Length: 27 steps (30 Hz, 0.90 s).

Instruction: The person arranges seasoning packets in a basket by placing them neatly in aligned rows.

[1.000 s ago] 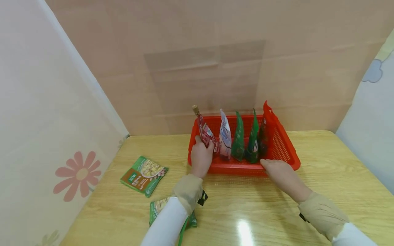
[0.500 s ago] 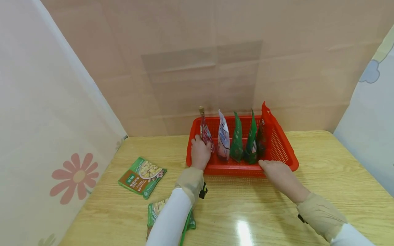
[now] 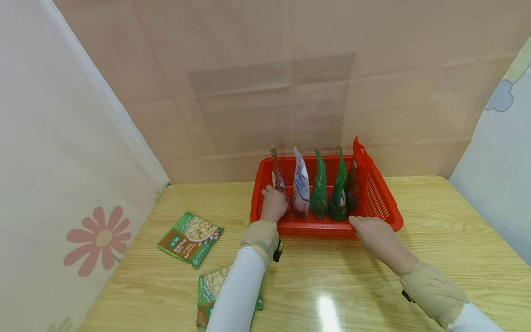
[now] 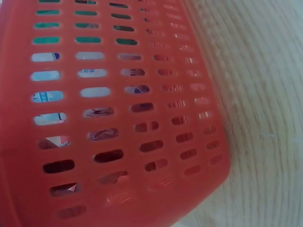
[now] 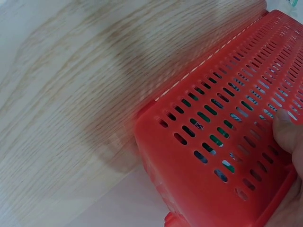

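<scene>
Left hand [image 3: 274, 203] is sitting at the maroon packet [image 3: 280, 180] in the red basket's [image 3: 317, 227] left end; can't tell if it's pinching. Right hand [image 3: 379, 237] is gripping the near rim [image 3: 332, 225].

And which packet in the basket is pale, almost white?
The second from the left, the whitish packet, between the dark red packet and a green packet; the others are red or green.
</scene>
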Each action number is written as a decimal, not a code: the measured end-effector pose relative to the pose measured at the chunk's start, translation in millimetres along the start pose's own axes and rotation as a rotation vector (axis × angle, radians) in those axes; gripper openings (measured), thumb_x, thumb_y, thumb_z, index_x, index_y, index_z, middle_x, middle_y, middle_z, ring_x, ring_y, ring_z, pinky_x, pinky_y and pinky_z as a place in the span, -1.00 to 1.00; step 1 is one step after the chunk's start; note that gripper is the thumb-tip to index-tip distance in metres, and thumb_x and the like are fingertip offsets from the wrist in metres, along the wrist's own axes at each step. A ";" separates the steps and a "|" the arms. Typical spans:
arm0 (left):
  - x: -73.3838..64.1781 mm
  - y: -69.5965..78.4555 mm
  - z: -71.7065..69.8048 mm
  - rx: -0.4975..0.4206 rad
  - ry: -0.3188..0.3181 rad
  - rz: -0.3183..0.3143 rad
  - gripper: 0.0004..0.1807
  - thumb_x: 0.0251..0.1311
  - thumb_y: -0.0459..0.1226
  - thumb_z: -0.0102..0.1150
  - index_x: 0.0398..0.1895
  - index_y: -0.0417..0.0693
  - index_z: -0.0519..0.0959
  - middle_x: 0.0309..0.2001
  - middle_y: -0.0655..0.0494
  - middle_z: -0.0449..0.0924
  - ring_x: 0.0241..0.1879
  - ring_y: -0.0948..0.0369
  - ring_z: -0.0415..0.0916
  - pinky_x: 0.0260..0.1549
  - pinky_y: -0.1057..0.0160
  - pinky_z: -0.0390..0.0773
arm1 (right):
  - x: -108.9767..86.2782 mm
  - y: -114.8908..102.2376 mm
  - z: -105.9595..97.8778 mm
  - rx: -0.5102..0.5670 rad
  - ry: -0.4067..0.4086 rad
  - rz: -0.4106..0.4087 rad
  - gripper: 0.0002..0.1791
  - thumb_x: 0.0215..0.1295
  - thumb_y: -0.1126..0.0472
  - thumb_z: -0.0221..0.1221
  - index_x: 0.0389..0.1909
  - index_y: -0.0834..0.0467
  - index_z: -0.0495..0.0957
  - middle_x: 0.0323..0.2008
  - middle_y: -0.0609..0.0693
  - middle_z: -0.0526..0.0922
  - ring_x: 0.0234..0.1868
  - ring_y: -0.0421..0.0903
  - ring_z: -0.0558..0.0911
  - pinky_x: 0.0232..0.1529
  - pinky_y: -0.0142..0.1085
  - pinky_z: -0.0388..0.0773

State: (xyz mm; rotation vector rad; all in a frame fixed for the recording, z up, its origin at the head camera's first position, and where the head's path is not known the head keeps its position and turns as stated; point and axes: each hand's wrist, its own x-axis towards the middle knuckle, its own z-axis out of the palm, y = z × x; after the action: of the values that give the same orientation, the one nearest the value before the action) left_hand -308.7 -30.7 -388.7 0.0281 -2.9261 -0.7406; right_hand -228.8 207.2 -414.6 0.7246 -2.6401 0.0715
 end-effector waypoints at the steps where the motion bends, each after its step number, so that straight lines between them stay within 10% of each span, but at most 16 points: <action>1: 2.1 -0.5 1.7 0.003 -0.015 -0.007 -0.74 0.31 -0.35 -0.08 -0.20 -0.50 0.35 -0.14 -0.28 0.31 -0.14 -0.09 0.30 -0.24 0.14 0.52 | -0.1 -0.1 0.1 -0.001 -0.002 -0.001 -0.80 0.04 0.43 0.29 -0.43 0.18 0.44 -0.58 0.01 0.57 -0.57 -0.07 0.56 -0.48 -0.20 0.55; 5: 25.6 -17.4 30.2 0.083 -0.019 0.027 -0.75 0.28 -0.32 -0.05 -0.24 -0.45 0.38 -0.14 -0.27 0.29 -0.14 -0.09 0.27 -0.24 0.12 0.42 | 0.2 0.0 -1.4 -0.011 -0.004 -0.008 -0.75 0.01 0.44 0.31 -0.44 0.18 0.40 -0.64 -0.03 0.49 -0.63 -0.11 0.47 -0.56 -0.27 0.48; 11: 145.2 -114.8 182.3 0.575 0.059 0.270 -0.65 0.24 -0.04 -0.01 -0.56 -0.02 0.61 -0.33 -0.15 0.44 -0.23 -0.06 0.26 -0.37 -0.04 0.26 | 1.2 0.6 -3.5 0.001 -0.013 -0.022 -0.70 -0.04 0.45 0.35 -0.46 0.18 0.37 -0.67 -0.07 0.39 -0.65 -0.17 0.36 -0.57 -0.33 0.40; 14: 171.4 -134.9 216.5 0.628 0.040 0.265 -0.64 0.21 0.03 0.01 -0.55 0.02 0.58 -0.30 -0.17 0.40 -0.21 -0.07 0.22 -0.41 -0.08 0.25 | 1.7 1.1 -3.0 0.006 -0.022 -0.029 -0.70 -0.02 0.46 0.33 -0.46 0.18 0.37 -0.67 -0.08 0.39 -0.64 -0.17 0.35 -0.56 -0.34 0.40; 17: 166.5 -130.8 211.2 0.476 -0.018 0.182 -0.64 0.15 -0.01 0.07 -0.41 -0.16 0.49 -0.18 -0.22 0.26 -0.20 -0.11 0.22 -0.39 -0.07 0.29 | 2.7 1.5 -2.2 0.016 -0.027 -0.026 -0.71 -0.01 0.46 0.32 -0.46 0.17 0.37 -0.66 -0.08 0.39 -0.63 -0.17 0.35 -0.55 -0.33 0.41; 22: 121.7 -92.4 155.1 0.016 -0.110 -0.087 -0.56 0.25 -0.11 -0.05 -0.03 -0.25 0.12 -0.01 -0.29 0.14 -0.09 -0.19 0.25 -0.21 -0.04 0.47 | 3.2 1.9 -1.3 0.019 -0.032 -0.013 -0.71 0.01 0.47 0.29 -0.47 0.16 0.35 -0.67 -0.08 0.38 -0.63 -0.17 0.35 -0.55 -0.33 0.40; 27: 73.9 -51.4 89.3 -0.157 -0.155 -0.202 -0.59 0.33 -0.14 -0.19 0.03 -0.24 0.03 0.01 -0.39 0.20 -0.07 -0.21 0.38 -0.08 -0.06 0.52 | 1.8 1.7 -1.3 0.017 -0.028 -0.016 -0.72 0.02 0.48 0.28 -0.47 0.16 0.36 -0.66 -0.09 0.41 -0.63 -0.17 0.37 -0.55 -0.32 0.41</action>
State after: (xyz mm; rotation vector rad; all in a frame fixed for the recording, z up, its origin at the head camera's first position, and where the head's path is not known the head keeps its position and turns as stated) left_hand -393.6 -37.2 -482.5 0.2661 -3.0308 -1.0459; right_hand -230.6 208.0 -412.5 0.7580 -2.6625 0.0797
